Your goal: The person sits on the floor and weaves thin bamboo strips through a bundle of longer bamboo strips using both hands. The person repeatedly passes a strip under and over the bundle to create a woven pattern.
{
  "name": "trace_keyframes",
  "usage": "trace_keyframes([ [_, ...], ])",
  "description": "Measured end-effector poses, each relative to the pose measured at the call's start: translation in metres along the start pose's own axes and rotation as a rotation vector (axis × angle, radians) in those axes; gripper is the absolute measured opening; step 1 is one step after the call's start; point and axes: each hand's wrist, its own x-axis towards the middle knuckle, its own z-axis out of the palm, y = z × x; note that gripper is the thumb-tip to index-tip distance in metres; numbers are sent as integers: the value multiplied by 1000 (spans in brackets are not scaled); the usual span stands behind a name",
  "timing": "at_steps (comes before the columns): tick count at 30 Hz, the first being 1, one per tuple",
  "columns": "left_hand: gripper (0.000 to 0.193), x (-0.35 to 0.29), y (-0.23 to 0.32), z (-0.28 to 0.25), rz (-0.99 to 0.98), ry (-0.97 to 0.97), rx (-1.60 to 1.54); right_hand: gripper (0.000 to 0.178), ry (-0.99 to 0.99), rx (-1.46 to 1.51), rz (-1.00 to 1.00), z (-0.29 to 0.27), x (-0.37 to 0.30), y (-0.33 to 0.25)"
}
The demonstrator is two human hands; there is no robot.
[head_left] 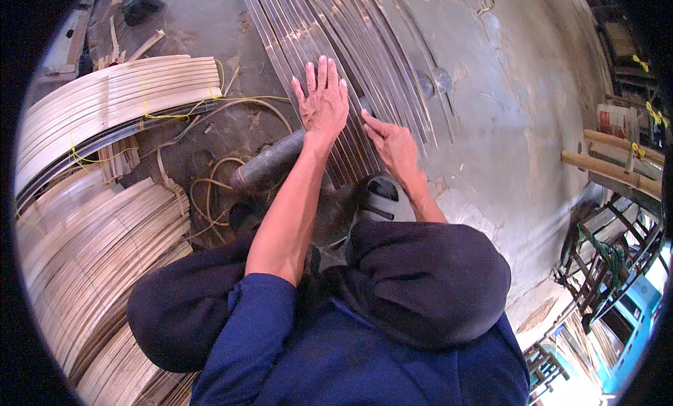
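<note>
The left hand [322, 105] lies flat over strips [286, 29] on the floor [498, 119]; the right hand [396, 148] curls by their near edge, its hold unclear.

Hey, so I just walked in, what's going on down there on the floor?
A person is bent over long, thin strips laid side by side. Their left hand is palm down over them, fingers spread. The right hand is partly curled beside it; whether it grips anything is unclear. A dark cylinder lies near the left forearm.
</note>
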Motion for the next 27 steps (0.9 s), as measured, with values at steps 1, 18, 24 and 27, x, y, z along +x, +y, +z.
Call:
trace_keyframes([
  [1,55,2,0,3,1,2,22,32,-8,51,-38,-1,5,6],
  [18,53,0,0,4,26,-21,56,33,-120,453,153,-22,10,22],
  [24,55,1,1,8,46,-2,57,21,77,27,10,-59,2,27],
  [27,56,1,5,6,70,-18,78,32,-16,-242,-159,-34,-11,34],
])
